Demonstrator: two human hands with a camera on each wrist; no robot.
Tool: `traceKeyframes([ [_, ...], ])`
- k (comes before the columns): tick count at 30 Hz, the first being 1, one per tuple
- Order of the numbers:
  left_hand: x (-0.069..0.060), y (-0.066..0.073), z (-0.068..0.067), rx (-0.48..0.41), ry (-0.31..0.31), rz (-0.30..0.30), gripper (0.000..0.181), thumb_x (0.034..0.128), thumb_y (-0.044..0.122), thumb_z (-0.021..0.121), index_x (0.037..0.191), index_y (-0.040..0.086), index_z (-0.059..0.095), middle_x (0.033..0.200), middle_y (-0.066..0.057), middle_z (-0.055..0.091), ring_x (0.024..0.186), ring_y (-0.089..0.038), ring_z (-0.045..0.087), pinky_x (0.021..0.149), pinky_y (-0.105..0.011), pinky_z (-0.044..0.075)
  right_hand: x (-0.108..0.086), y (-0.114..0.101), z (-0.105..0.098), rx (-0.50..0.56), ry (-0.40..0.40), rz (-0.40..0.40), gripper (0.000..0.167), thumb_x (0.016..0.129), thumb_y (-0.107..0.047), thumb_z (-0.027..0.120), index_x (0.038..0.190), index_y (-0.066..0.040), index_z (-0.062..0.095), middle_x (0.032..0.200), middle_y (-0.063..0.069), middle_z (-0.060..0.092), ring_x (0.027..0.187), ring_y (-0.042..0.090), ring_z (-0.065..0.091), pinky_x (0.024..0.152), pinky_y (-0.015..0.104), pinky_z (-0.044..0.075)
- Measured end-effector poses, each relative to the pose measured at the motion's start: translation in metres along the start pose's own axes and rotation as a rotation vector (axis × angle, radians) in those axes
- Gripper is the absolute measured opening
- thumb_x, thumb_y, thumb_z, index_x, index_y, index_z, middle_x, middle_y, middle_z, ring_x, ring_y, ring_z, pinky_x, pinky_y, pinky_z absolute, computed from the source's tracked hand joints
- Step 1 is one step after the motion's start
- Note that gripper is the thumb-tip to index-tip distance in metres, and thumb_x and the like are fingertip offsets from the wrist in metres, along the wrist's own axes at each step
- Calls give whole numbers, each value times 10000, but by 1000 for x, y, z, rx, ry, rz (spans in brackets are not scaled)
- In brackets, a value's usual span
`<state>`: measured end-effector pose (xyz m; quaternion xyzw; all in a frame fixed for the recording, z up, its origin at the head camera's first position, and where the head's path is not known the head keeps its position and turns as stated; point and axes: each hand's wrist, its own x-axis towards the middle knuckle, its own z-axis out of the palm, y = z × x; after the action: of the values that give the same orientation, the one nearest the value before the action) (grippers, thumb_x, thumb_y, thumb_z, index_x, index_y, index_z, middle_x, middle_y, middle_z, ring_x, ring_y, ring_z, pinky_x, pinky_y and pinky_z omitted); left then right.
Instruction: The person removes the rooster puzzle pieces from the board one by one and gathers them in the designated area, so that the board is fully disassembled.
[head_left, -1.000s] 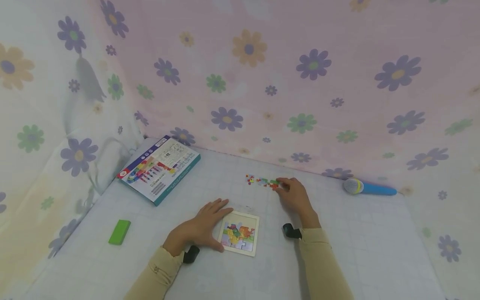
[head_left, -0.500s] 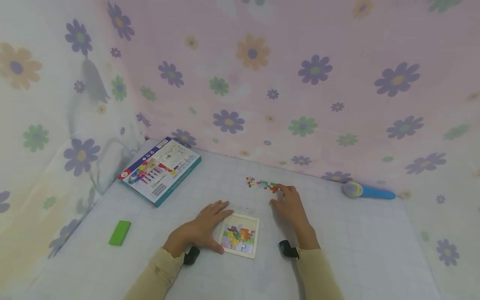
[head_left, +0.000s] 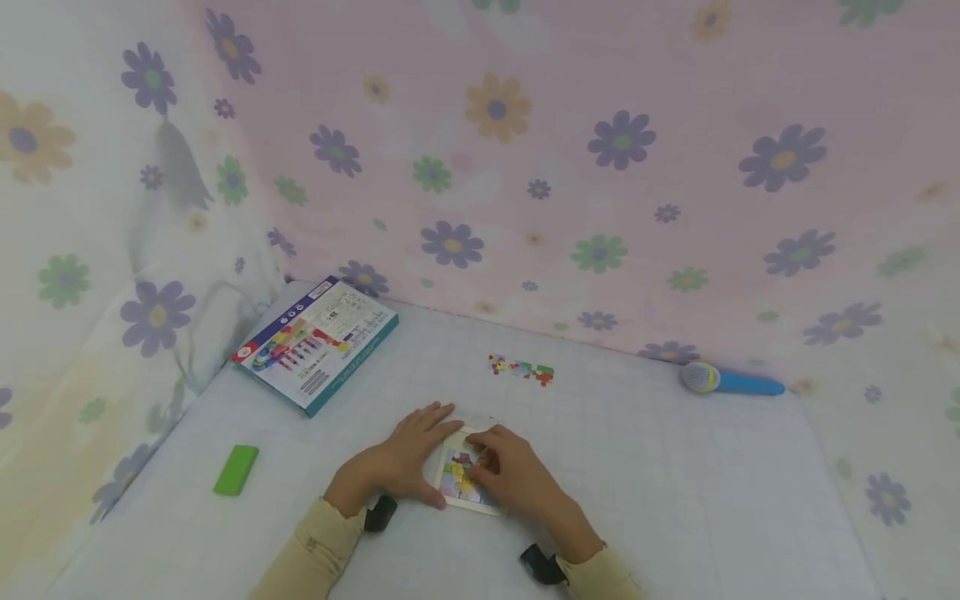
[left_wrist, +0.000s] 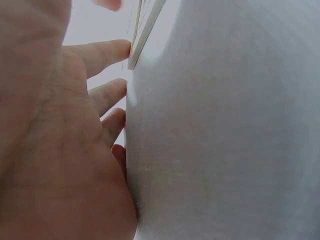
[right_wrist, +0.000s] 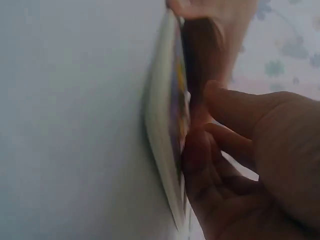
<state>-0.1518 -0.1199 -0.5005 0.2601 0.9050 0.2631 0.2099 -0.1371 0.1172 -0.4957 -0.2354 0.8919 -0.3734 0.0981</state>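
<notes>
Touching puzzle frame [head_left: 471, 505] with outspread left hand [head_left: 401, 460]; curling right hand [head_left: 517, 477] partway over it, can't tell if gripping anything

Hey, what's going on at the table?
Someone is doing a little jigsaw puzzle that sits partly put together in a pale frame. The left hand rests against the frame's edge, and the right hand is bent over the puzzle; I can't tell if it holds a piece. More loose pieces lie on the table behind the frame.
</notes>
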Motion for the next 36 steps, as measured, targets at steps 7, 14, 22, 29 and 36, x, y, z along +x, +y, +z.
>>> traceKeyframes([
  [7, -1, 0, -2, -17, -9, 4, 1071, 724, 463, 906, 1595, 211, 336, 1728, -26, 158, 1609, -313, 68, 1308, -568, 93, -2, -7, 14, -77, -12, 5, 388, 871, -216, 816, 1207, -59, 700, 963, -20, 545, 752, 16, 455, 637, 158, 435],
  [14, -4, 0, -2, -9, -4, 20, 1067, 728, 458, 903, 1594, 192, 340, 1725, -44, 168, 1608, -320, 74, 1308, -568, 96, -1, -16, 18, -117, -15, 41, 350, 855, -197, 824, 1153, -73, 691, 942, -30, 498, 731, 35, 421, 623, 165, 394],
  [22, -3, -2, 2, -6, -1, 26, 1063, 729, 476, 897, 1594, 204, 343, 1726, -41, 167, 1607, -325, 79, 1304, -577, 111, -2, -20, 18, -122, -28, 75, 350, 857, -188, 820, 1137, -124, 619, 972, -43, 551, 805, 65, 474, 695, 207, 432],
  [29, -2, -2, 2, -5, -1, 5, 1072, 721, 477, 903, 1599, 232, 338, 1730, -15, 157, 1612, -300, 71, 1309, -564, 109, -1, -21, 17, -131, -3, 41, 283, 897, -141, 774, 1139, -139, 627, 930, -62, 593, 785, 45, 494, 689, 194, 464],
  [36, -1, -1, 0, -5, 6, -10, 1089, 701, 493, 913, 1596, 241, 346, 1731, -1, 155, 1612, -295, 75, 1311, -557, 103, 0, -22, 17, -275, 16, -6, 212, 934, -107, 725, 1129, -137, 648, 966, -27, 652, 790, 57, 546, 716, 227, 530],
])
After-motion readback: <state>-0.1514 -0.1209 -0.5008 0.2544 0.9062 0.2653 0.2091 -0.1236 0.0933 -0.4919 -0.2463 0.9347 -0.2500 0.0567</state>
